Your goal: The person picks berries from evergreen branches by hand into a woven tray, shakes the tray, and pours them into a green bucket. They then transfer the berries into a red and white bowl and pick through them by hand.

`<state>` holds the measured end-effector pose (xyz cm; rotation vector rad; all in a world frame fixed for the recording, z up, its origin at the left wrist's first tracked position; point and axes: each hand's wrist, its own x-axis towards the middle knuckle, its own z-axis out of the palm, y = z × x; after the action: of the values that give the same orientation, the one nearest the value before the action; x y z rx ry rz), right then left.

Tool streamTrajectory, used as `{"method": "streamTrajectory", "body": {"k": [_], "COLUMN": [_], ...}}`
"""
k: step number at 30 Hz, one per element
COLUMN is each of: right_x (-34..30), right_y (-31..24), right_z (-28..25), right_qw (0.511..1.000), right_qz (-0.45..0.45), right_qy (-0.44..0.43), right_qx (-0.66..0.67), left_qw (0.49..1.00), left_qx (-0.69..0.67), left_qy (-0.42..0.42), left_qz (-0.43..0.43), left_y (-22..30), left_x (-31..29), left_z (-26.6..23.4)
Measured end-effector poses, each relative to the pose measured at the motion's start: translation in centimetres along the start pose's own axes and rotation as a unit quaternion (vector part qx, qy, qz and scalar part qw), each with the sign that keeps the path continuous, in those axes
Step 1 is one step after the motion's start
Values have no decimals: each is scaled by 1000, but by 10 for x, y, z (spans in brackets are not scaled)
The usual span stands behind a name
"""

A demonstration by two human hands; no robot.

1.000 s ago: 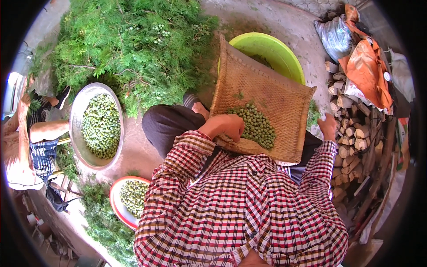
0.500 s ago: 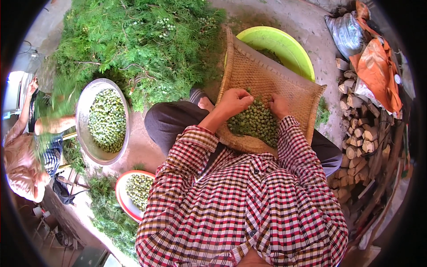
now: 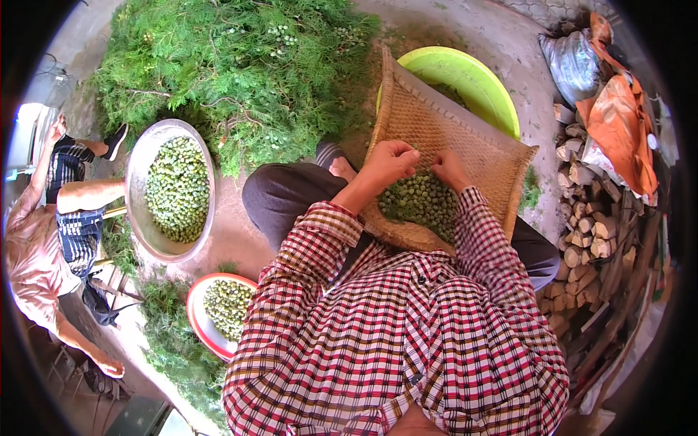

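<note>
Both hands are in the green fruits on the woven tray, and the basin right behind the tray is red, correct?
Not quite. The head view shows both the left hand and the right hand in the green fruits on the woven tray, but the basin behind the tray is lime green, not red.

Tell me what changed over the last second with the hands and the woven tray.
The right hand let go of the woven tray's right edge and came in over the green berries, beside the left hand. The left hand slid up from the tray's near rim to the same pile. The tray, metal basin and red-rimmed bowl stayed put.
</note>
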<state>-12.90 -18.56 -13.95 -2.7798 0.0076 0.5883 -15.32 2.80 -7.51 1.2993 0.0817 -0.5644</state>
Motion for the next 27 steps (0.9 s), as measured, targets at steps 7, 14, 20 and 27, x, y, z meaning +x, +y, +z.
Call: {"method": "streamTrajectory", "body": {"k": [7,14,20,27], "right_x": [-23,-39,-82,-92], "right_y": [-60,-41,-53,-70], "right_z": [35,12,8,30], "right_qw": [982,978,971,964], "right_qz": [-167,-148,-210,-258], "right_qy": [-89,-66,-84,-34], "right_qx": [16,129,76,-51], "left_qw": [1000,1000,1000,1000], "left_qx": [-16,-6,-11,8], "left_qy": [-9,-6,-15,-9], "left_qz": [-2,-4,-2,8], "left_y": [-5,-8,-6,-14], "left_x": [5,3,5,7], "left_z": [-4,-7,-5,-6]}}
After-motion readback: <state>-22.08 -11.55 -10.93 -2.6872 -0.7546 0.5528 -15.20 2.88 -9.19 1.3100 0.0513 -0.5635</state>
